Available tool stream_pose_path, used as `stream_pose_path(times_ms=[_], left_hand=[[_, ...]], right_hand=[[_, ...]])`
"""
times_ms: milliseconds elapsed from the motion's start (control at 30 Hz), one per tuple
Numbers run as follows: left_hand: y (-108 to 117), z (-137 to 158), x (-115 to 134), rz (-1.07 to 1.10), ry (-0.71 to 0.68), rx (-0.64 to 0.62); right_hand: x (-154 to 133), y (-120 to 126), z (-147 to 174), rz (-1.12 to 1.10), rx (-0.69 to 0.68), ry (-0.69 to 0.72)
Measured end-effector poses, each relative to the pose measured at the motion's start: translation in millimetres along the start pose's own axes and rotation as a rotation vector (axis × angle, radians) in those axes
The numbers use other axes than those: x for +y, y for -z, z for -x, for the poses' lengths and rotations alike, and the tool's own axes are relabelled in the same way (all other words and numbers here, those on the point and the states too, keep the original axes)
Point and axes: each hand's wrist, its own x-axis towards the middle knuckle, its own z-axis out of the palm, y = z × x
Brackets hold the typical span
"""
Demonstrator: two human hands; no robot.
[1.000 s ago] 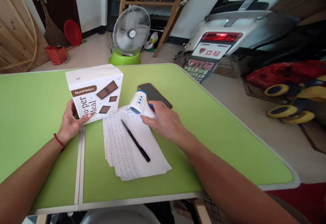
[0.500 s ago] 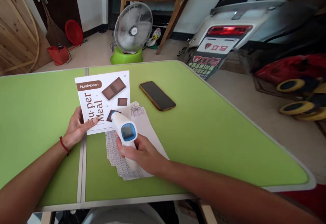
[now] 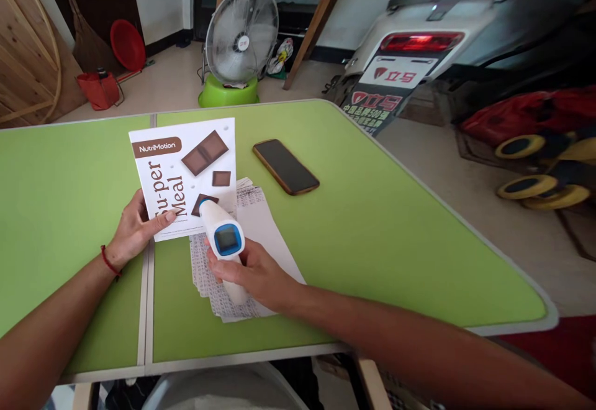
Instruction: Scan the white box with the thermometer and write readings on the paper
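Observation:
My left hand [image 3: 135, 230] grips the lower left edge of a white NutriMotion box [image 3: 205, 177], its thumb across the front. Chocolate pieces and the words "Su-per Meal" are printed on it, and it is held upright above the table. A white and blue infrared thermometer [image 3: 228, 236] is in my right hand [image 3: 256, 273], fingers wrapped round its handle. The thermometer's nose points at the lower part of the box, and its small screen faces me. Whether the nose touches the box I cannot tell. Beneath both lie handwritten papers [image 3: 267, 230], partly covered by my right hand.
A dark phone in a brown case [image 3: 286, 166] lies on the green table [image 3: 395, 255], right of the box. Beyond the table are a fan [image 3: 242, 34] on a green stool, a red basin [image 3: 127, 45] and a scooter [image 3: 419, 43] at the right.
The whole view has shifted slightly, with the table and objects a little higher and further left. Both hands keep their holds on the box and the thermometer.

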Motion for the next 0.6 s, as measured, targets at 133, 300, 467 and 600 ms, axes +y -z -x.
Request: stream_pose_path(times_ms=[133,300,467,600], left_hand=[[0.6,-0.6,-0.1,-0.019,-0.015,-0.01],[0.8,-1.1,0.7,-0.031,-0.011,-0.023],[1.7,-1.8,-0.1,-0.05,-0.006,-0.033],[2.9,-1.9,-0.4,-0.072,-0.018,-0.031]], right_hand=[[-1.3,1.0,0.4,0.027,-0.017,0.033],[0.4,1.2,1.0,0.01,-0.013,0.034],[0.4,1.2,0.6,0.028,-0.036,0.06],[-2.1,1.2,1.3,0.028,-0.05,0.043]])
